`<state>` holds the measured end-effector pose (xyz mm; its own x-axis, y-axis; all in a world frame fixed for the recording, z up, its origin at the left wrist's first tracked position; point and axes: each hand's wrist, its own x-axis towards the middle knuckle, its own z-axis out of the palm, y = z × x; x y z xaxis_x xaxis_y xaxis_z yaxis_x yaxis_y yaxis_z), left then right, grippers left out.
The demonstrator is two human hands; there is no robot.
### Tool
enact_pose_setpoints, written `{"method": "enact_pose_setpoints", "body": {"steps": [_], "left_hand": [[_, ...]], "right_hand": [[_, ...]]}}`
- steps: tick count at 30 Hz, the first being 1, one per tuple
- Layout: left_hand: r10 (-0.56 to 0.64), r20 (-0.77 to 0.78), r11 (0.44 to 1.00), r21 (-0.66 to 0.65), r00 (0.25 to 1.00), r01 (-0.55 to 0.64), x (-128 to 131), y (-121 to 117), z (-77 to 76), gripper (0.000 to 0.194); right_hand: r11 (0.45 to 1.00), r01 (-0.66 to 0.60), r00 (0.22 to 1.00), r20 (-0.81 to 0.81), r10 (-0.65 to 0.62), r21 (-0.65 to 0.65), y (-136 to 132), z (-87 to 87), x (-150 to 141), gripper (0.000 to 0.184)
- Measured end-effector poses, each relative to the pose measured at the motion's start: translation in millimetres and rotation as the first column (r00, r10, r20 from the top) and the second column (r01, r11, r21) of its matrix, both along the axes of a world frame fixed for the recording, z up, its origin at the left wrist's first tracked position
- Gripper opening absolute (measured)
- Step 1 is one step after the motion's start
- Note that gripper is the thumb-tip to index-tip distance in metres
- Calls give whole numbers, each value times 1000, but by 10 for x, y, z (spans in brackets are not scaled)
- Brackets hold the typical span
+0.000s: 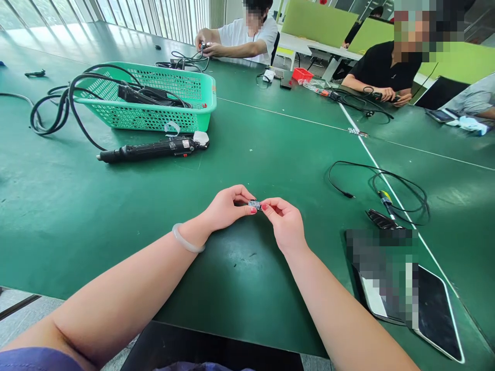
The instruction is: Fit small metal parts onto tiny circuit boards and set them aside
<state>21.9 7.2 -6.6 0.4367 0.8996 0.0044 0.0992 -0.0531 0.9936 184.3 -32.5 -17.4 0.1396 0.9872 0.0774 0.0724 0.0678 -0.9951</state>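
Note:
Between my two hands is a small circuit board [254, 205], pale with dark parts, held just above the green table [232, 288]. My left hand [230, 207] pinches its left end between thumb and fingers. At the right end, the thumb and forefinger of my right hand [285, 219] close on it too. The fingertips hide both ends of the board, and its finer details are too small to make out. Beyond my hands, to the left, a black electric screwdriver [150, 149] lies on the table with its cable running back.
A green plastic basket [154, 118] holding black cables and an adapter stands behind the screwdriver. To my right lie a coiled black cable [402, 188], a black hair claw clip [382, 220] and a phone or tablet [436, 309]. Two people sit across the table; a red box [302, 74] is near them.

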Motion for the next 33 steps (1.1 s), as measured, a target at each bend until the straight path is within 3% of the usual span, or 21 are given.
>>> {"method": "enact_pose_setpoints", "body": {"steps": [8, 16, 21, 24, 29, 33], "left_hand": [[5, 42, 1000, -17, 999, -4, 1, 12, -29, 26], [-11, 71, 1000, 29, 997, 9, -2, 2, -22, 25], [29, 40, 998, 59, 999, -31, 0, -2, -14, 28], [29, 26, 998, 62, 999, -31, 1, -3, -10, 29], [41, -9, 995, 89, 999, -40, 8, -17, -3, 25], [84, -49, 990, 117, 995, -78, 12, -21, -8, 22]], "right_hand": [[997, -8, 990, 140, -2, 71, -18, 39, -3, 10], [997, 23, 995, 98, -30, 74, -12, -11, -8, 16], [956, -4, 914, 389, -116, 294, -62, 63, 9, 13], [932, -45, 852, 500, -152, 359, -83, 106, 26, 16], [918, 10, 872, 447, -202, 396, -72, 123, 58, 14], [936, -52, 883, 455, -120, 349, -43, 106, 79, 12]]}}
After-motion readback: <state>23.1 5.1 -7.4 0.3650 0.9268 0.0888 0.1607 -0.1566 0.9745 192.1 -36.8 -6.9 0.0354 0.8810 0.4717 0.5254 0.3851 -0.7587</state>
